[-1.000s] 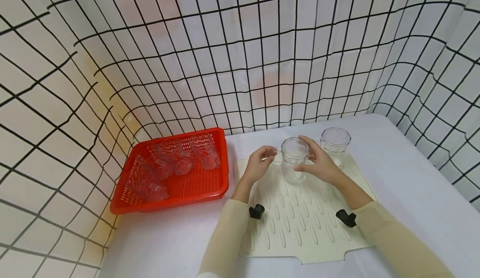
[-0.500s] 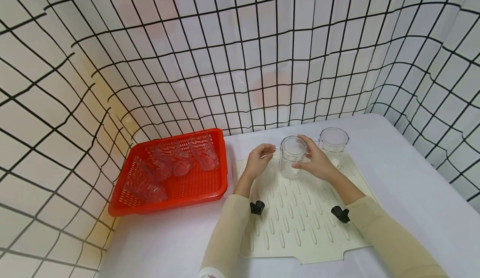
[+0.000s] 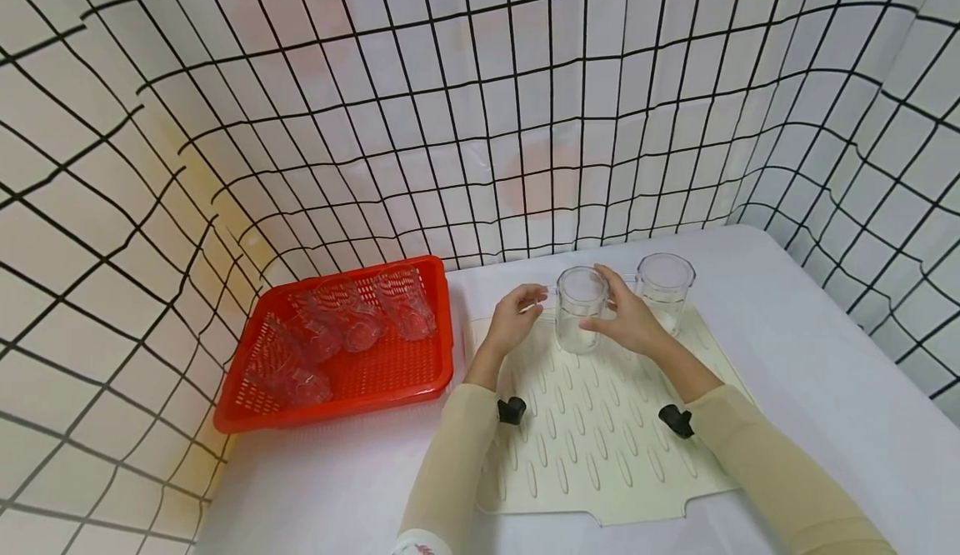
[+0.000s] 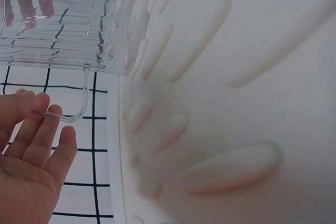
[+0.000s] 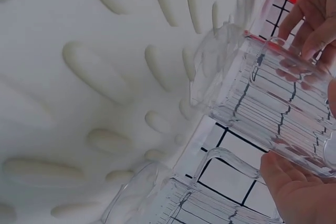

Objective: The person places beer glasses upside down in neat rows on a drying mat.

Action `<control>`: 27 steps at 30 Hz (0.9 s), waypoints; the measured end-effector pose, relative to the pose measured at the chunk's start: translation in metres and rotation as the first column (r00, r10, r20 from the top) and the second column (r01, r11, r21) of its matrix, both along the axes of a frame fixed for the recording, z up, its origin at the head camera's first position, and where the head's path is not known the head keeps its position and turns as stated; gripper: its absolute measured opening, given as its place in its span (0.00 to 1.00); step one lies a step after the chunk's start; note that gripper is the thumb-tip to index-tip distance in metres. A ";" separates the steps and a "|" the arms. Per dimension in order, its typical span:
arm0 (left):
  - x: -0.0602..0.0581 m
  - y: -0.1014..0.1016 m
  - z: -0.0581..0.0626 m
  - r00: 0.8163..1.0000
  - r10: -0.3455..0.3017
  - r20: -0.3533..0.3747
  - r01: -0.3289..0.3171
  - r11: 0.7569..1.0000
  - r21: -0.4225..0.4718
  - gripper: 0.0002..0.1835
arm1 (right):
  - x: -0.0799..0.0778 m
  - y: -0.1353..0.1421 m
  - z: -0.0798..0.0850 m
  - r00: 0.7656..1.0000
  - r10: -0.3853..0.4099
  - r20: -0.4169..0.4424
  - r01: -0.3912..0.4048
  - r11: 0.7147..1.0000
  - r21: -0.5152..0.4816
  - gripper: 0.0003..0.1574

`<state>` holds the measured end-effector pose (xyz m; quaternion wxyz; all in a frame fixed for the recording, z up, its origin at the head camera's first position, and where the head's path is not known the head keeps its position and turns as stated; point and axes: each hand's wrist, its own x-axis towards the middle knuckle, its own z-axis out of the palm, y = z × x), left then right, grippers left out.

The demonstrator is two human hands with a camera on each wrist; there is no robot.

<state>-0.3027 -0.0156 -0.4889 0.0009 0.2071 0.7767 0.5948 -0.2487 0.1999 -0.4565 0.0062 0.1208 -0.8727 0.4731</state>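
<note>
A clear mug [image 3: 578, 322] with a handle on its left side stands upright, low over the cream ridged mat [image 3: 585, 447]. My left hand [image 3: 513, 318] pinches the handle between thumb and fingertips, seen closely in the left wrist view, where the mug's handle [image 4: 79, 109] reaches the fingertips. From the right, my right hand [image 3: 633, 313] grips the mug's body, thumb in front and fingers behind. A second clear mug [image 3: 667, 284] stands just behind the right hand at the mat's back right, its handle pointing left towards the first mug. In the right wrist view the second mug [image 5: 210, 208] lies below the held one.
A red plastic basket [image 3: 382, 376] on the left holds several clear mugs [image 3: 362, 332] lying on their sides. Black wire grid panels [image 3: 480, 134] close off the back and both sides of the white table [image 3: 330, 480].
Both hands and the mug have shifted slightly back and left towards the mat's far edge. The second mug and the basket stay in place.
</note>
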 end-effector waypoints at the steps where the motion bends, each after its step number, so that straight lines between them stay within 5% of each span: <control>1: 0.000 0.000 0.000 1.000 0.001 0.000 -0.001 1.000 -0.007 0.15 | 0.000 0.000 0.000 1.000 -0.009 0.007 0.009 1.000 0.010 0.62; 8: 0.002 -0.001 0.004 1.000 0.010 -0.007 -0.011 0.999 -0.045 0.19 | 0.007 -0.001 -0.001 0.998 -0.046 0.046 0.043 0.997 0.060 0.66; 18: 0.012 -0.009 0.018 0.990 0.130 -0.054 -0.131 0.991 -0.011 0.21 | 0.029 0.006 0.003 0.996 -0.059 -0.060 0.059 0.998 0.004 0.65; 27: 0.043 -0.018 0.031 0.960 0.227 -0.164 -0.229 0.973 0.006 0.19 | 0.061 0.018 0.002 0.990 -0.052 -0.130 0.051 0.999 -0.007 0.60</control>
